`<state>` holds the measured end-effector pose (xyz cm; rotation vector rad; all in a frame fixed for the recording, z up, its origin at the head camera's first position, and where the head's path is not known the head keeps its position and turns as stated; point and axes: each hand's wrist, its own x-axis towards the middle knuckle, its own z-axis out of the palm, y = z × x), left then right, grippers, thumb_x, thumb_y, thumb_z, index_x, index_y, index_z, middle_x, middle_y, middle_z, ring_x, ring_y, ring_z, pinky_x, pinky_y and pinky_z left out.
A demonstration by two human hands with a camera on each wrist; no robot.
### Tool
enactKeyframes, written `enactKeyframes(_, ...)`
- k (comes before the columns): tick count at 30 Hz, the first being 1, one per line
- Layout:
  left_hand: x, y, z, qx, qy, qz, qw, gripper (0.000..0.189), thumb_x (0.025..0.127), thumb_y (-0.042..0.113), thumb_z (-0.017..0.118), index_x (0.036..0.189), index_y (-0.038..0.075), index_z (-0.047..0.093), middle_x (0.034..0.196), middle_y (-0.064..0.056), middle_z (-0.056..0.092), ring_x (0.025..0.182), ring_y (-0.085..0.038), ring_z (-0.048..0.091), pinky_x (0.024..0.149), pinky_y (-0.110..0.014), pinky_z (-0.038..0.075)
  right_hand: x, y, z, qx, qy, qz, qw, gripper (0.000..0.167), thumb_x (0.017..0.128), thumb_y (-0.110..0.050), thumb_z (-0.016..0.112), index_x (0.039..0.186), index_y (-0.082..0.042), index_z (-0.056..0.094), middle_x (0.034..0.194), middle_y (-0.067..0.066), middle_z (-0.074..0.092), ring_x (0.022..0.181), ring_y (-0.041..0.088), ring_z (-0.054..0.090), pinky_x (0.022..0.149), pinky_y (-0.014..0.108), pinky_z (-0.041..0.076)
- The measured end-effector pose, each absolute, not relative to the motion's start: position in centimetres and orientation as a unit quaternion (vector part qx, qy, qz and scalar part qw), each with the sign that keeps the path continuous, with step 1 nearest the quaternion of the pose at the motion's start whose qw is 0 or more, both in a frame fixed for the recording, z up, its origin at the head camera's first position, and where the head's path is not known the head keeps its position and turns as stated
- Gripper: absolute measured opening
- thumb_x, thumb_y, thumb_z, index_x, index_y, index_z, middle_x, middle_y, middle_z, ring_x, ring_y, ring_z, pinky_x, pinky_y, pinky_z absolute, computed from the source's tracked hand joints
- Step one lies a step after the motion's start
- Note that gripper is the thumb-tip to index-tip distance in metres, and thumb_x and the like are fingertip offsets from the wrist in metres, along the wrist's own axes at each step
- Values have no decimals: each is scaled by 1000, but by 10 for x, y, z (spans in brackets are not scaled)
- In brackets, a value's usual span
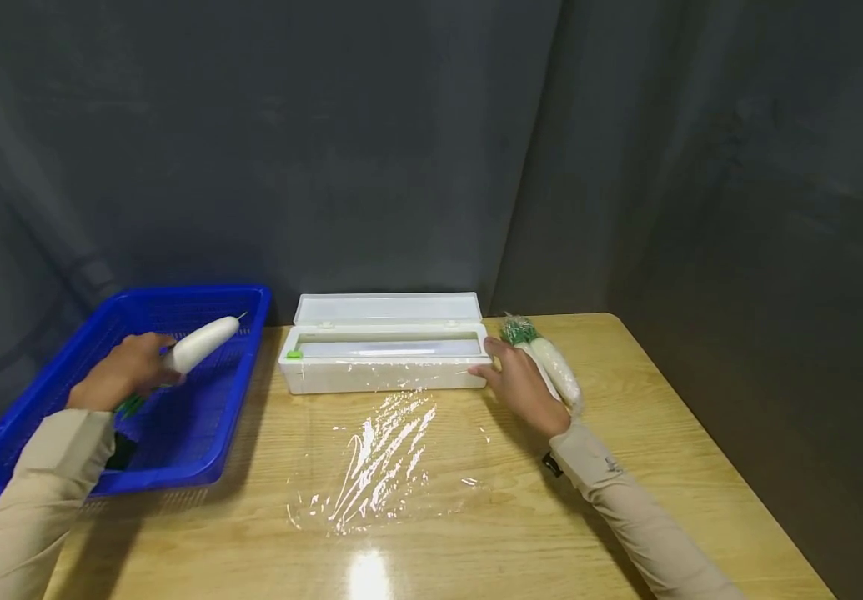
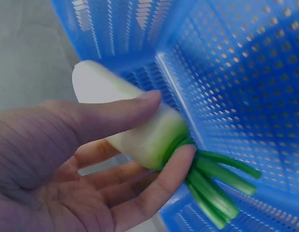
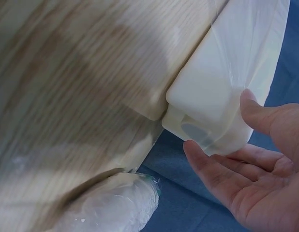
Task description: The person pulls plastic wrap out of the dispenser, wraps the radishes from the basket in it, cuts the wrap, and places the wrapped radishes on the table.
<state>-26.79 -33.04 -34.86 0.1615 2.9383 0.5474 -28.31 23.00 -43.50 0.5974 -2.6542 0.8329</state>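
A white radish (image 1: 204, 345) with green stalks (image 2: 215, 186) is in my left hand (image 1: 125, 367), over the blue basket (image 1: 239, 400). In the left wrist view, thumb and fingers wrap its stalk end, and its white body points away. My right hand (image 1: 521, 383) holds the right end of a white cling film dispenser (image 1: 382, 377), thumb at the front and fingers around the end (image 3: 207, 140). The dispenser's lid (image 1: 386, 308) is raised, with a green cutter slide (image 1: 294, 354) at the left. Clear film (image 1: 378, 458) stretches from it toward me across the table.
Film-wrapped radishes (image 1: 557, 371) lie right of the dispenser, partly behind my right hand. Something dark (image 1: 122, 450) is in the basket near my left sleeve. A dark curtain (image 1: 371, 150) rises behind the wooden table (image 1: 671, 500), and a dark wall borders its right edge.
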Motion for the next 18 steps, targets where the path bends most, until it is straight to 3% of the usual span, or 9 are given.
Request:
enactKeyframes(7,-267,-310,-344,82,985,153,-4,61,81,6,80,129,-21,54,106,-41,64,83,-45,63,75,-64,50,-285,230,-432,204,-921,292,160,56,93,-20,80,135,13,61,140,32,61,129,46,61,106,55,51)
enactKeyframes(18,-258,-296,-342,73,986,104,-107,42,82,15,84,113,-4,64,93,-35,67,72,-50,64,53,-57,44,-286,228,-431,209,-921,288,161,52,93,-19,80,131,11,65,140,31,61,129,46,61,106,55,51)
